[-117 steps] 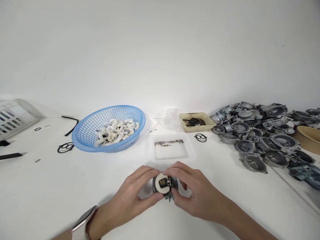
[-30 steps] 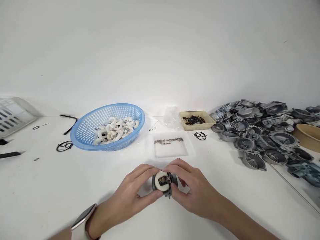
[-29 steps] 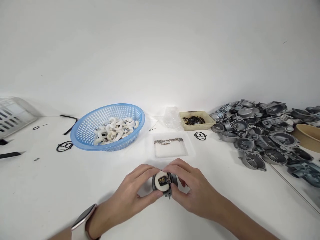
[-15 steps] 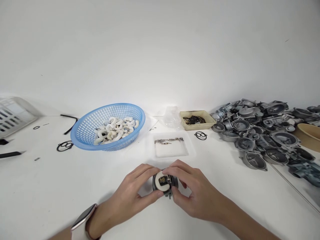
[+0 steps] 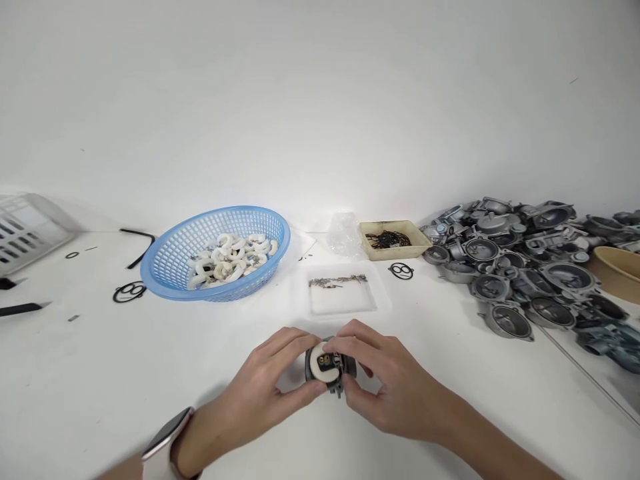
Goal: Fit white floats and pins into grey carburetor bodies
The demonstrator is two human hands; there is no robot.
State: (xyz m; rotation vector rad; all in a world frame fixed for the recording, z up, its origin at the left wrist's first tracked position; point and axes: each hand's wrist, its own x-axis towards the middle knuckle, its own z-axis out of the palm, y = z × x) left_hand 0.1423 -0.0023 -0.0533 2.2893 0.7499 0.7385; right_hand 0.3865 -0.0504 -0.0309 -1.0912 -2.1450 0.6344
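Observation:
A dark metal housing [image 5: 350, 365] stands on the white table at front centre, its open side up. Inside it lies a white C-shaped float [image 5: 319, 363], curved around two small brass parts [image 5: 324, 359]. My left hand [image 5: 273, 373] grips the housing's left side between thumb and fingers, with the thumb at the float's lower edge. From the right, my right hand [image 5: 387, 380] closes on the same housing. Its index finger touches the float's top end and its thumb is at the lower right. The fingers partly hide the housing's rim.
Behind stand a blue basket [image 5: 215, 293] of white floats, a clear tray [image 5: 343, 305] with small pins, and a cream box [image 5: 395, 253] of black rings. Metal housings [image 5: 510, 320] are piled at right. Loose gaskets [image 5: 129, 292] and a white crate [image 5: 37, 250] are at left.

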